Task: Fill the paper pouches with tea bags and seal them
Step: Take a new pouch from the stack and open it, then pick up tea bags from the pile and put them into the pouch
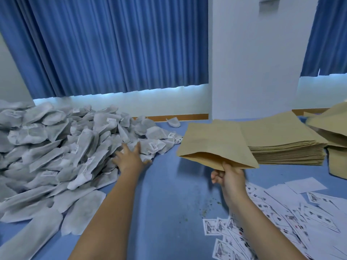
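Right grip (pixel 228 175): fingers curled and clamped on the near edge of one paper pouch (pixel 216 143). The pouch is held clear of the bench (pixel 169 194), with its mouth toward the person and only slightly parted.

Left grip (pixel 129 158): fingers apart and straight, laid on the near edge of the tea bag heap (pixel 56 147). It is not closed round any one bag.

Risks (judgement):
- The mouth is narrow and held at one spot only. A bag pushed in with one hand may catch the lip, crumple the paper or jam folded at the opening.
- With a single-point pinch, the pouch may swivel or slip once a bag loads it.
- The bags lie overlapped, with tags and strings mixed through. Lifting one may drag its neighbours off the heap or pull a tag loose.
- Tea crumbs (pixel 206 207) on the bench suggest the bags can shed, so a rough grab could split one.
- The pouch stack (pixel 281 139) sits just behind the held pouch, and a swing could shift its top sheets.
- Printed slips (pixel 281 218) lie beside the right forearm, where a sweep would scatter them.
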